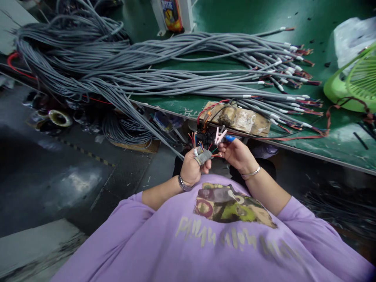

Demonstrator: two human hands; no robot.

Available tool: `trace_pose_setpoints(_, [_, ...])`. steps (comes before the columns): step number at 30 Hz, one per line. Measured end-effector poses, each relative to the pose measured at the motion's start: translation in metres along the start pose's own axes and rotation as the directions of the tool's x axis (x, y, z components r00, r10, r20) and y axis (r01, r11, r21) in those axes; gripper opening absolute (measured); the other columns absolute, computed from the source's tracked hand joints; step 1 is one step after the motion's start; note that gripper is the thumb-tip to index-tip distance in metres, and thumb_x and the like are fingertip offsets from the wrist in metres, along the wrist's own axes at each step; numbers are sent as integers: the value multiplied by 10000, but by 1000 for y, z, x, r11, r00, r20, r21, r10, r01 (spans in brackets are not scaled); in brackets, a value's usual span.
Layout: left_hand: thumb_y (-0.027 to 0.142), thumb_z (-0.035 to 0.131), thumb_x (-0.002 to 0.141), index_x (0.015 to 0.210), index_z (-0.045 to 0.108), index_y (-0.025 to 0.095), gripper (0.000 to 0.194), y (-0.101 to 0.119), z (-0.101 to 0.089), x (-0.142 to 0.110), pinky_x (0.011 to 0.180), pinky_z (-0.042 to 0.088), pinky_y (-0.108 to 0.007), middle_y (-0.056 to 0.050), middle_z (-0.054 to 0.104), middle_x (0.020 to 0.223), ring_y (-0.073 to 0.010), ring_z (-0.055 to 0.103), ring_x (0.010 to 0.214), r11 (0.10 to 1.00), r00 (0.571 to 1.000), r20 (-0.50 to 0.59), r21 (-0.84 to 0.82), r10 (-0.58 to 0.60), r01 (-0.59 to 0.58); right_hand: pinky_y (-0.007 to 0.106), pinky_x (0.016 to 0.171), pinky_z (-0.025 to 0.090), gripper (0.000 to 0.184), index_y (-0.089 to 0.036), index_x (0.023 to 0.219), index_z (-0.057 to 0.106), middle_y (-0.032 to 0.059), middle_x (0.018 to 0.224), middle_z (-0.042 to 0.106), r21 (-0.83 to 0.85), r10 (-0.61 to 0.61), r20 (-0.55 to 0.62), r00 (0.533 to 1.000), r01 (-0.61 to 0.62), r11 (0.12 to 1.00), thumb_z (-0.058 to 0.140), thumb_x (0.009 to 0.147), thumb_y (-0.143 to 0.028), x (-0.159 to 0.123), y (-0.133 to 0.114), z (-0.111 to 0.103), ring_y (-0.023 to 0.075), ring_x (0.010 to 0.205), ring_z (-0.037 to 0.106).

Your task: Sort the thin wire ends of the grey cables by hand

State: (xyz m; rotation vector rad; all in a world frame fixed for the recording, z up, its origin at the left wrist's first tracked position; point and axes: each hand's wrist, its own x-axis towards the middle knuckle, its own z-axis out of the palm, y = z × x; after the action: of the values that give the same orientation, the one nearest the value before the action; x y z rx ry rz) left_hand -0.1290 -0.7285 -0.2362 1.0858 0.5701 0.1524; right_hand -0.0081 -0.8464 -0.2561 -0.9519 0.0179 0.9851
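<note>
My left hand (190, 170) is closed around the end of a grey cable (167, 145), in front of my body. Thin coloured wires (193, 140) fan out from the cable end above my fingers. A dark grey wrapped piece (203, 157) lies along my left thumb; I cannot tell whether it is a thumb cover. My right hand (237, 156) pinches the tips of several thin wires (217, 155) to the right. Something blue (230, 138), perhaps a finger cover, shows at its upper fingers. Just beyond stands a pale pink clip (220, 136) near the table edge.
A large bundle of grey cables (176, 47) with stripped ends lies across the green table (311, 149). A wooden block (249, 121) sits at the edge. A green fan (357, 80) and plastic bag (352, 39) stand right. Coiled cables (126, 129) lie below.
</note>
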Motion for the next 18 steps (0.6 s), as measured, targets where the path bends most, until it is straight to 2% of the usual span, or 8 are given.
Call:
trace_pose_setpoints(4, [492, 759, 674, 707, 544, 183, 379, 5, 6, -2, 320, 297, -191, 40, 592, 495, -65, 442, 320, 1000, 999, 34, -8, 1, -1, 258, 574, 472, 487, -214, 791, 631, 6, 735, 641, -31, -64, 23, 998, 64, 997, 694, 731, -694, 8, -2, 3, 116, 605, 546])
trace_pose_setpoints(8, [501, 759, 682, 707, 541, 182, 388, 7, 14, 0, 329, 305, -191, 39, 602, 509, -64, 445, 324, 1000, 998, 61, -16, 10, -9, 271, 575, 461, 531, -198, 775, 663, 12, 707, 629, -38, -131, 11, 991, 131, 991, 711, 698, -721, 13, 1, 16, 125, 605, 537])
trace_pose_setpoints(14, [500, 743, 704, 721, 547, 178, 377, 3, 16, 4, 335, 296, -186, 32, 613, 518, -65, 456, 332, 1000, 999, 49, -16, 11, -10, 285, 564, 466, 529, -214, 742, 643, 8, 665, 628, 57, -144, -53, 988, 147, 987, 750, 647, -723, 15, 2, 26, 141, 589, 531])
trace_pose_setpoints(18, [468, 739, 715, 721, 540, 177, 353, 0, 14, 5, 331, 283, -179, 33, 610, 513, -62, 451, 328, 1000, 998, 58, -13, -8, 8, 281, 561, 458, 520, -215, 773, 649, 15, 699, 655, 87, -128, -64, 990, 133, 987, 743, 666, -715, 13, 2, 29, 143, 600, 535])
